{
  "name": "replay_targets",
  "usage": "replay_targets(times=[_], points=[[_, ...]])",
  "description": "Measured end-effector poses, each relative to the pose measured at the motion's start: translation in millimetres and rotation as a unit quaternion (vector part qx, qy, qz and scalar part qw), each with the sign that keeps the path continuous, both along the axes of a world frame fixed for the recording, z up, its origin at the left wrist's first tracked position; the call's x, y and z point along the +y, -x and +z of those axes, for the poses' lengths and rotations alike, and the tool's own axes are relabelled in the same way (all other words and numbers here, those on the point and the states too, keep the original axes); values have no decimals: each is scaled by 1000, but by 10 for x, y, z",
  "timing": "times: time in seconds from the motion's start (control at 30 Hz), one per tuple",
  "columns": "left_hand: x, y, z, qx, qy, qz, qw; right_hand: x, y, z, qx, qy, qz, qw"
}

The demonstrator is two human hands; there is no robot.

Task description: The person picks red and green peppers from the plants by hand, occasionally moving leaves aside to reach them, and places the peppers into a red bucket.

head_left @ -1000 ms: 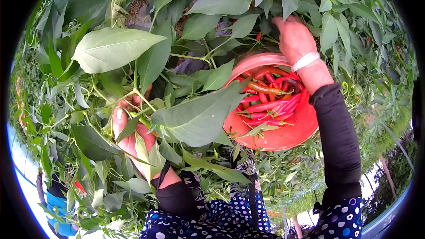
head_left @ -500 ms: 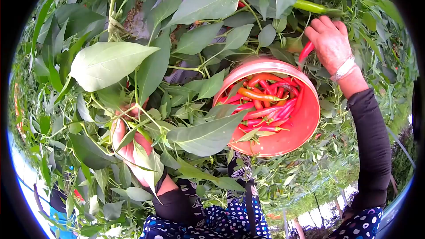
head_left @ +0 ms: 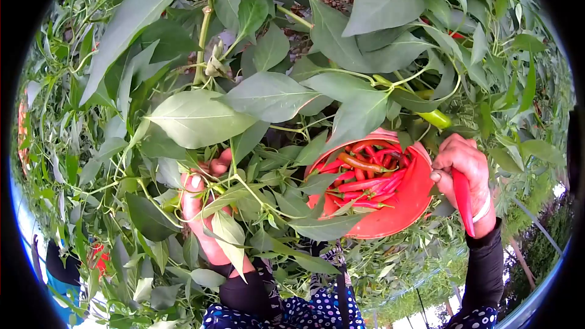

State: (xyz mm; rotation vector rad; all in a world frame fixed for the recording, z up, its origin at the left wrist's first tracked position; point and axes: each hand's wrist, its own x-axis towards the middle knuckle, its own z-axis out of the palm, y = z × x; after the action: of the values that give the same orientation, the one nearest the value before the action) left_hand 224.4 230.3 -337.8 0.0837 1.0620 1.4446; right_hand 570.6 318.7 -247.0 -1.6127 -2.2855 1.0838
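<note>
One right hand (head_left: 461,173) curled beside red bucket (head_left: 399,213)

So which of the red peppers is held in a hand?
The long red pepper in the right hand, beside the bucket and running toward the wrist; the piled peppers lie inside the bucket.

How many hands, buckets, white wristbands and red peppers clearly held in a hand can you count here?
Hands: 2, the left hand and the right hand
Buckets: 1, the red bucket
White wristbands: 1, the white wristband
Held red peppers: 1, the held pepper
Total: 5
Peppers in the bucket overlap too much to count.
</note>
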Motion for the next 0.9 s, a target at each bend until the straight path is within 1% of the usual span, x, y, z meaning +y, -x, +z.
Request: replay_targets(times=[0.03,0.13,0.2,0.27,0.33,0.4,0.43,0.47,0.53,0.57,0.6,0.63,0.67,0.7,0.73,0.77,0.8,0.83,0.87,0.9], points=[[18,-4,18,28,30,-3,999,-11,18,51,22,12,-14,1000],[69,-76,81,22,67,26,997,-53,15,153,141,61,-99,983],[35,-31,42,25,81,13,996,-56,45,229,189,68,-140,970],[34,-13,23,44,100,11,994,-83,89,297,202,77,-164,962],[29,10,-7,23,101,18,994,-114,129,346,196,69,-142,968],[45,19,-36,-6,59,25,998,-195,176,364,188,64,-143,970],[55,41,-62,-8,63,27,998,-287,198,470,192,126,-210,950],[70,86,-102,5,52,10,999,-438,141,554,267,131,-302,906],[22,146,-155,32,41,-16,998,-714,-224,851,225,93,-398,884],[33,126,-165,19,12,-22,1000,-766,-235,897,196,103,-414,883],[37,91,-176,54,22,-21,998,-843,-243,942,167,106,-433,879],[15,66,-176,41,24,-30,998,-949,-245,941,163,134,-422,882],[-9,42,-184,48,37,-8,998,-1037,-179,924,116,168,-438,875],[-1,-8,-196,55,47,15,997,-1170,-231,873,6,194,-397,897],[55,-73,-143,23,-17,-3,1000,-1203,-190,735,-92,190,-300,930],[17,-6,-180,20,-2,-16,1000,-1334,-221,615,-56,299,-366,880],[20,38,-192,19,15,-30,999,-1431,-208,457,-100,285,-310,901],[-10,16,-208,42,37,-13,998,-1600,-250,321,-118,215,-264,933],[-2,-19,-183,70,59,4,996,-1719,-264,231,-165,184,-257,934],[-44,11,-233,61,67,15,996,-1888,-295,135,-163,160,-324,918]])
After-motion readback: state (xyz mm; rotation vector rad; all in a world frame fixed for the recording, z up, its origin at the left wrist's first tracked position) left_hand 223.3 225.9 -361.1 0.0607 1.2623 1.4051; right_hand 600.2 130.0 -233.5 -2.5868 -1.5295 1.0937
